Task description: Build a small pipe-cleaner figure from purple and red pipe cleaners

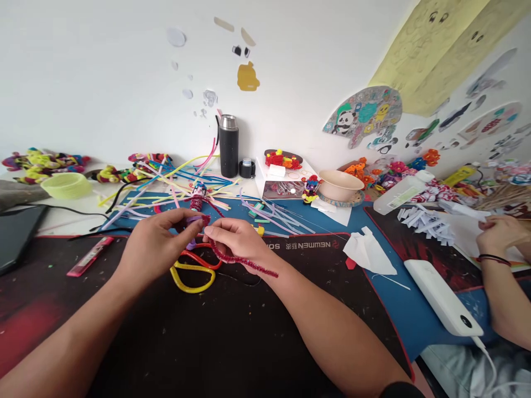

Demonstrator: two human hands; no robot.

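My left hand is closed, its thumb and fingers pinching a small pipe-cleaner doll. The doll has a pale face, blue on its head and a dark red wrapped body; its lower part is partly hidden by my fingers. A dark red glittery pipe cleaner runs from my right hand, which pinches it close to the left fingertips. Its loose end lies across my right wrist. Beneath my hands hang or lie a yellow loop and an orange-red loop; whether they join the doll I cannot tell.
Loose pipe cleaners lie behind my hands. A black thermos stands by the wall, near a beige bowl and a finished figure. A white power bank lies right, near another person's hand. A black mat covers the front.
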